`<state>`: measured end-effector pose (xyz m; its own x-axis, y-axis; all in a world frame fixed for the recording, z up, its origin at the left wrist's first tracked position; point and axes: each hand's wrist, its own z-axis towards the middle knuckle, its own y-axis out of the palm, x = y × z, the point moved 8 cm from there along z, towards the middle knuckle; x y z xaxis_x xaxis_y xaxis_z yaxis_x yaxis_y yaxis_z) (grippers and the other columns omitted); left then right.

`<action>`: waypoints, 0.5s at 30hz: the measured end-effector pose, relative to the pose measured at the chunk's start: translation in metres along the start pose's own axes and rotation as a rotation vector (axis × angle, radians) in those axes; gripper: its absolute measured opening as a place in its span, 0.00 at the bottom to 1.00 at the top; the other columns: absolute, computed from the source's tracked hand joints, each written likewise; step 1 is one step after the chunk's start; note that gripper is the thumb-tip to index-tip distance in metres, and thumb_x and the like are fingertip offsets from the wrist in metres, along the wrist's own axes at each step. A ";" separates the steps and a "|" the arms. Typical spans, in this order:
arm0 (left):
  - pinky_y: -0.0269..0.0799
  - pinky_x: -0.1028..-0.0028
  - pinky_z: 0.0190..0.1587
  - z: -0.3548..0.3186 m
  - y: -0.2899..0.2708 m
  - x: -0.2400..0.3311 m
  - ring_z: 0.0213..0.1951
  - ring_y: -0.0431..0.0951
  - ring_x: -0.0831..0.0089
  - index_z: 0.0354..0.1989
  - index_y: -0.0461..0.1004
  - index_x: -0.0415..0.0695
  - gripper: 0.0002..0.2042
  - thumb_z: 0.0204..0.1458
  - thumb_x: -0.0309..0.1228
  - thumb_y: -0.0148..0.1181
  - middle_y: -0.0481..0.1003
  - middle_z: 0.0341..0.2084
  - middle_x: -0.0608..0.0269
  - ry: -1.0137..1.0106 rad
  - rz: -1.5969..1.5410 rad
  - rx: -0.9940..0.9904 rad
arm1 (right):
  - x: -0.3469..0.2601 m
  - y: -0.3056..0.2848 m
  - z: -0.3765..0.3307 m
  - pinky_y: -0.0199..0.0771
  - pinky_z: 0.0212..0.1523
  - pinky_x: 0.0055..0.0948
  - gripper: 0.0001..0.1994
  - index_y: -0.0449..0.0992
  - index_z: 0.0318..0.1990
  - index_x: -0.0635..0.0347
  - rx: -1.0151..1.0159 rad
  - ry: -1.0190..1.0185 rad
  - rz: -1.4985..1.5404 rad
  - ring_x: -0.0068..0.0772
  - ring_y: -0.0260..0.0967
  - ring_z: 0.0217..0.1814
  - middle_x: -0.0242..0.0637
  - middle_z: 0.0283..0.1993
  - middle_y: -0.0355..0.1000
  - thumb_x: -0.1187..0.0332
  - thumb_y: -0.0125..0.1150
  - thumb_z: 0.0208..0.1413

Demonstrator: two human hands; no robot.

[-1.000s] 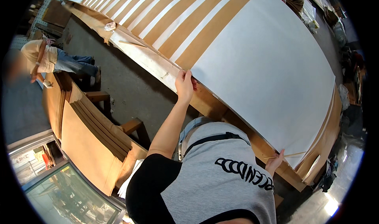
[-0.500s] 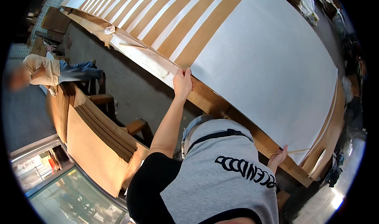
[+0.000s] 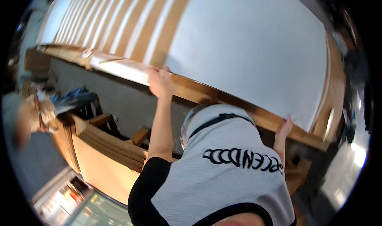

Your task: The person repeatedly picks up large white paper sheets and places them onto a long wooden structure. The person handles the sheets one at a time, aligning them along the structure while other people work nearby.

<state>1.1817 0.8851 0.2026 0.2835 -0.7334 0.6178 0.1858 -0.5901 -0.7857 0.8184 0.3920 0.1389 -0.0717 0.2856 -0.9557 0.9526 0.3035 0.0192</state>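
A large white sheet (image 3: pixel 246 46) lies flat on a long stack, beside fanned-out brown and white sheets (image 3: pixel 139 35) that show as stripes. At the near edge, where the last brown stripe meets the white sheet, my left hand (image 3: pixel 160 82) is closed on the white sheet's left corner. My right hand (image 3: pixel 283 129) pinches the same near edge close to its right end. Both thumbs and fingertips are partly hidden and slightly blurred.
A wooden beam (image 3: pixel 191 88) runs below the near edge of the stack. Behind me on the left stands a pile of brown boards (image 3: pixel 105 162) on wooden supports. A person (image 3: pixel 43 110) stands beyond that pile. A glass pane (image 3: pixel 99 212) lies at lower left.
The view has turned, so the stack's edge lies more level. Both hands stay at the near edge. The thin stick beside my right hand no longer shows clearly.
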 end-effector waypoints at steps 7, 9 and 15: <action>0.63 0.69 0.37 -0.072 0.026 0.101 0.38 0.65 0.64 0.25 0.74 0.47 0.08 0.33 0.26 0.63 0.69 0.37 0.65 0.999 -0.158 -0.397 | 0.012 -0.019 0.012 0.61 0.46 0.25 0.14 0.68 0.39 0.68 0.106 0.062 -0.252 0.25 0.62 0.43 0.35 0.41 0.67 0.63 0.52 0.52; 0.62 0.69 0.39 -0.077 0.039 0.097 0.39 0.65 0.64 0.23 0.74 0.48 0.07 0.32 0.25 0.63 0.69 0.37 0.65 1.055 -0.156 -0.434 | 0.005 -0.006 0.006 0.56 0.32 0.19 0.16 0.70 0.29 0.63 0.106 -0.014 -0.137 0.17 0.55 0.30 0.27 0.28 0.63 0.57 0.54 0.51; 0.63 0.70 0.42 -0.077 0.048 0.091 0.42 0.64 0.66 0.24 0.75 0.45 0.09 0.30 0.23 0.65 0.67 0.38 0.64 0.965 -0.194 -0.496 | 0.002 -0.006 -0.001 0.51 0.23 0.20 0.19 0.66 0.21 0.61 0.115 -0.050 -0.299 0.17 0.49 0.23 0.24 0.20 0.55 0.53 0.52 0.51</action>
<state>1.1442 0.7638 0.2231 -0.6037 -0.4419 0.6635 -0.3120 -0.6349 -0.7068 0.8120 0.3918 0.1377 -0.3412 0.1532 -0.9274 0.9189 0.2620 -0.2948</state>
